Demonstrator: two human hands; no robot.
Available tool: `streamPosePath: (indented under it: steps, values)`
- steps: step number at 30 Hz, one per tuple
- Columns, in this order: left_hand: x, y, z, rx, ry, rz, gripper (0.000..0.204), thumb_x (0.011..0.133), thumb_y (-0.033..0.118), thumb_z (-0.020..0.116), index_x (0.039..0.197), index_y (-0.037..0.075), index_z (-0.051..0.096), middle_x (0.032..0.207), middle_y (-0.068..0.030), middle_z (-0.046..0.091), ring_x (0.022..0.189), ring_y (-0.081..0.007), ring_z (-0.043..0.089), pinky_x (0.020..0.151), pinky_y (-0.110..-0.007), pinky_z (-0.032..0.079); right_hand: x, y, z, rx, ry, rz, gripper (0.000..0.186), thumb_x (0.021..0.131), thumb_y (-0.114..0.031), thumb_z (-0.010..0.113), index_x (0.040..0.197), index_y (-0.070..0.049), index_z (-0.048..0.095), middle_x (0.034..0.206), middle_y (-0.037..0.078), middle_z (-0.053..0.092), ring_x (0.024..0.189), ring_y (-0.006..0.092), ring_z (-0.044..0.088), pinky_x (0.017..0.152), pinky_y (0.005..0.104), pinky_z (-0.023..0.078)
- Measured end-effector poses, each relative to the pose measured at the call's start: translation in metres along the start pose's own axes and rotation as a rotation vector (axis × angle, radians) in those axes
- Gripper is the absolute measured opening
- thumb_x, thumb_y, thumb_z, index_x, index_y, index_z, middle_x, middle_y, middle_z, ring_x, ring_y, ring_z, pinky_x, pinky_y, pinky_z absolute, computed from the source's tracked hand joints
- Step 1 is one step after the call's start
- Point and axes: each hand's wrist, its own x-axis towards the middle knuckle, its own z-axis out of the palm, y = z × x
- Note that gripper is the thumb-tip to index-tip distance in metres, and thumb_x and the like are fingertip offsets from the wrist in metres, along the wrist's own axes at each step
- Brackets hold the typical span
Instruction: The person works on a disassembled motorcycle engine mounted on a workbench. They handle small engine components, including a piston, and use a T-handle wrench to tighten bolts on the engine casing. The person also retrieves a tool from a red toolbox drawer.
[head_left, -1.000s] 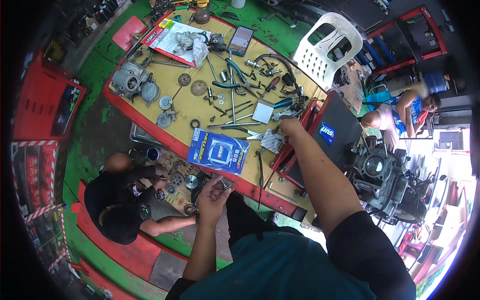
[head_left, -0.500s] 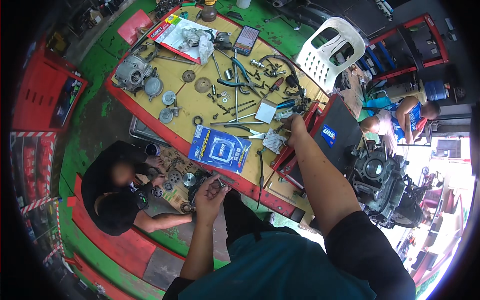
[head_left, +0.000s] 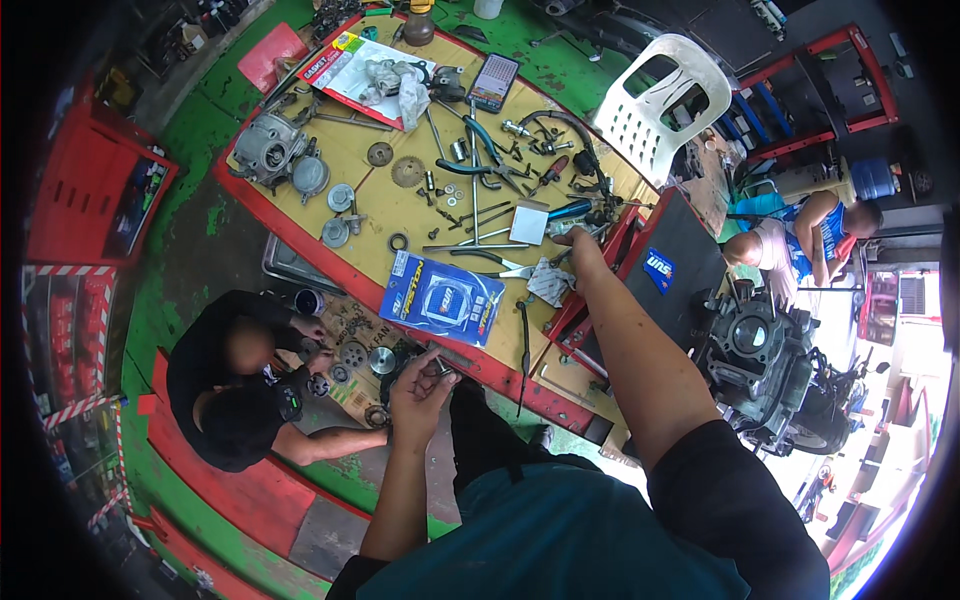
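Observation:
My left hand (head_left: 420,392) is closed around a small shiny metal part (head_left: 437,368), just off the table's near edge. Its exact kind is too small to make out. Over the right side of the table reaches my right hand (head_left: 580,250), its fingertips beside a small white box (head_left: 529,222) and a blue-handled screwdriver (head_left: 570,209). Whether those fingers grip anything is unclear. Close below that hand lies a crumpled piece of patterned paper (head_left: 549,282). Pliers with dark handles (head_left: 492,262) rest to its left, and a blue piston package (head_left: 441,299) lies nearer me.
The red-edged table (head_left: 300,225) carries blue-handled pliers (head_left: 482,150), a phone (head_left: 494,82), gears (head_left: 408,171) and engine castings (head_left: 268,145). A red toolbox (head_left: 600,320) stands at right, near an engine (head_left: 750,340). A co-worker (head_left: 235,400) handles parts at lower left.
My right hand has shifted slightly up and left, toward the small white box. My left hand keeps its place and its grip. The co-worker's hands have moved a little.

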Motion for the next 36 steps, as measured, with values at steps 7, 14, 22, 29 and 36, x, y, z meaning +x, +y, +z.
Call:
streamPosePath:
  steps: [7, 14, 22, 29, 36]
  values:
    - [0.000, -0.003, -0.001, 0.014, -0.007, 0.003, 0.048, 0.089, -0.016, 0.064, 0.135, -0.005, 0.057, 0.109, -0.0093, 0.065, 0.100, -0.0158, 0.068, 0.091, -0.030, 0.058, 0.025, 0.013, -0.018, -0.125, 0.059, -0.144, 0.052, 0.093, -0.046, 0.043, 0.110, -0.007, 0.074, 0.142, 0.022, 0.048, 0.131, 0.0357, 0.039, 0.111, 0.0504, 0.028]
    - [0.001, -0.006, 0.000, 0.123, -0.005, 0.094, 0.048, 0.086, -0.015, 0.068, 0.132, -0.003, 0.062, 0.107, -0.0010, 0.056, 0.096, -0.0093, 0.058, 0.086, -0.022, 0.051, -0.027, -0.006, -0.009, -0.482, -0.214, -0.271, 0.051, 0.093, -0.039, 0.047, 0.100, 0.001, 0.078, 0.110, 0.018, 0.072, 0.104, 0.0291, 0.064, 0.097, 0.0379, 0.046]
    - [-0.001, 0.004, 0.003, 0.193, -0.019, 0.166, 0.052, 0.085, -0.016, 0.069, 0.134, -0.001, 0.061, 0.105, -0.0002, 0.054, 0.095, -0.0076, 0.054, 0.086, -0.022, 0.049, -0.105, -0.007, -0.013, -0.574, -0.450, -0.499, 0.034, 0.090, -0.024, 0.053, 0.100, -0.001, 0.075, 0.106, 0.011, 0.073, 0.097, 0.0237, 0.066, 0.091, 0.0340, 0.049]
    - [-0.011, 0.041, 0.029, 0.201, -0.059, 0.098, 0.052, 0.085, -0.015, 0.069, 0.135, -0.004, 0.061, 0.102, -0.0018, 0.060, 0.092, -0.0073, 0.057, 0.083, -0.020, 0.049, -0.192, 0.034, -0.032, 0.017, -0.770, -0.432, 0.037, 0.088, -0.014, 0.051, 0.118, 0.002, 0.065, 0.108, 0.009, 0.070, 0.101, 0.0188, 0.065, 0.089, 0.0343, 0.050]
    - [-0.049, 0.125, 0.105, 0.286, -0.354, 0.174, 0.050, 0.081, -0.017, 0.070, 0.130, -0.009, 0.062, 0.111, -0.0104, 0.064, 0.099, -0.0164, 0.067, 0.090, -0.029, 0.056, -0.300, 0.038, -0.095, 0.180, -0.821, -0.569, 0.044, 0.083, -0.011, 0.057, 0.125, 0.003, 0.059, 0.123, 0.013, 0.060, 0.115, 0.0244, 0.058, 0.100, 0.0382, 0.046]
